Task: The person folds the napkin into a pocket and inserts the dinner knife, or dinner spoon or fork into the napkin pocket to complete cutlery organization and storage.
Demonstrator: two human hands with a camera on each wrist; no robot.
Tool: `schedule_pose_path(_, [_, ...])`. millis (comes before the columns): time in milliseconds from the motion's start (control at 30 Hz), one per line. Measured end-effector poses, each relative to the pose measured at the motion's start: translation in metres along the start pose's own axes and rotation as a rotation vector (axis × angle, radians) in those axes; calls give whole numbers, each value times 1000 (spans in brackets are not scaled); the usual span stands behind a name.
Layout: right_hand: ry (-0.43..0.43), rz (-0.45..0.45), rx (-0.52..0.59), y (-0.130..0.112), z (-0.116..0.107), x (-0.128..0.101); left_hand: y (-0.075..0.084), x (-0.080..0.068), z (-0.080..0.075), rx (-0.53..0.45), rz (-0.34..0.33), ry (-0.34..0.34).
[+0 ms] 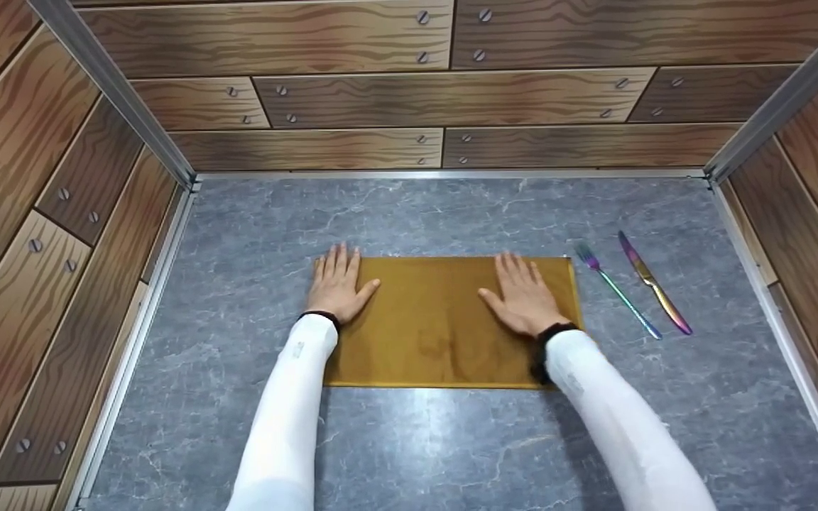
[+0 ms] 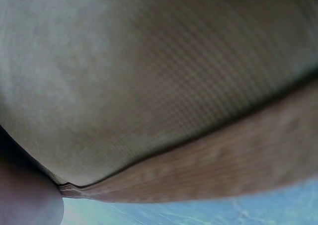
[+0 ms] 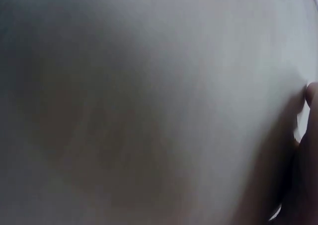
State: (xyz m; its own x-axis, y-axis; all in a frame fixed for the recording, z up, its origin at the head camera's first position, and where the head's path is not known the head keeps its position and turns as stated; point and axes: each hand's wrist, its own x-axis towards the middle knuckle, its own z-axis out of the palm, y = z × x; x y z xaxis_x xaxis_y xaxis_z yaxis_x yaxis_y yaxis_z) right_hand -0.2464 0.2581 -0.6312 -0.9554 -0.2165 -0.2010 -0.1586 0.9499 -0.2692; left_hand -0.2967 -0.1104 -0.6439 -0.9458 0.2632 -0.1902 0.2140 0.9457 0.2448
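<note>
A mustard-yellow rectangular cloth [image 1: 423, 319] lies spread on the grey marbled table. My left hand [image 1: 338, 285] rests on its left edge, fingers straight and pointing away, thumb out to the right. On the right part of the cloth my right hand [image 1: 521, 297] lies flat with straight fingers, thumb out to the left. Close up in the left wrist view, the cloth's weave [image 2: 174, 76] fills most of the frame above a strip of table. The right wrist view is blurred, with the cloth [image 3: 149, 86] across it and part of the hand at the right edge.
Right of the cloth lie a rainbow-coloured fork [image 1: 618, 292] and, beyond it, a table knife [image 1: 654, 284] of similar finish. Wood-patterned panels [image 1: 444, 99] with metal edging [image 1: 451, 174] enclose the grey tabletop [image 1: 423, 440] at the back and both sides.
</note>
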Motion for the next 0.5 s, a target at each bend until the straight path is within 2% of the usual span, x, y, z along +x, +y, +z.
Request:
schedule_pose_path(133, [14,47,9,29,-4,-7,2,-3,-3,-13,5,2])
schedule_pose_path(233, [41,50,17,44,-4,-10,3,-4,-5,-11,2,0])
schedule_pose_path(500, [88,21,52,53,-2,-12,-1,-1,1,-10,-2,4])
